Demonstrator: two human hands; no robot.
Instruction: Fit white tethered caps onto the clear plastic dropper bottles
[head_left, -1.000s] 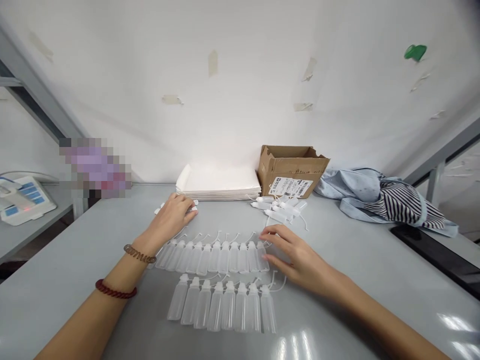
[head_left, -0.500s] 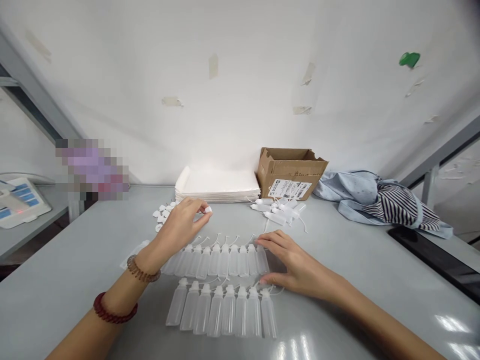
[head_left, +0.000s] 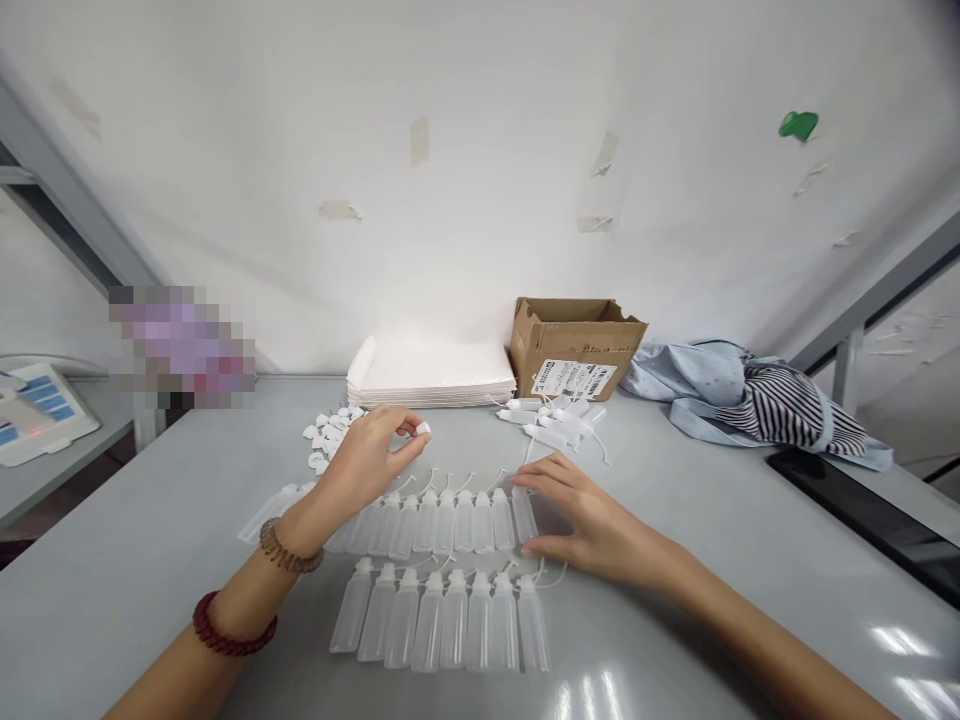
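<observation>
Two rows of small clear plastic bottles lie flat on the grey table: a far row [head_left: 439,520] and a near row [head_left: 442,625]. My left hand [head_left: 367,462] hovers over the far row's left part, pinching a small white cap [head_left: 423,428] between thumb and fingers. My right hand [head_left: 577,510] rests with fingers spread at the far row's right end, touching the last bottle [head_left: 523,512]. A heap of white caps [head_left: 326,435] lies just left of my left hand.
A stack of white sheets [head_left: 431,372] and an open cardboard box [head_left: 574,345] stand at the back. Loose bottles [head_left: 559,425] lie before the box. Bundled blue and striped cloth [head_left: 757,400] lies at right. A white device [head_left: 34,410] sits far left.
My left hand left the cap heap and moved right over the far row, now pinching a white cap. My right hand slid slightly down along the row's right end.
</observation>
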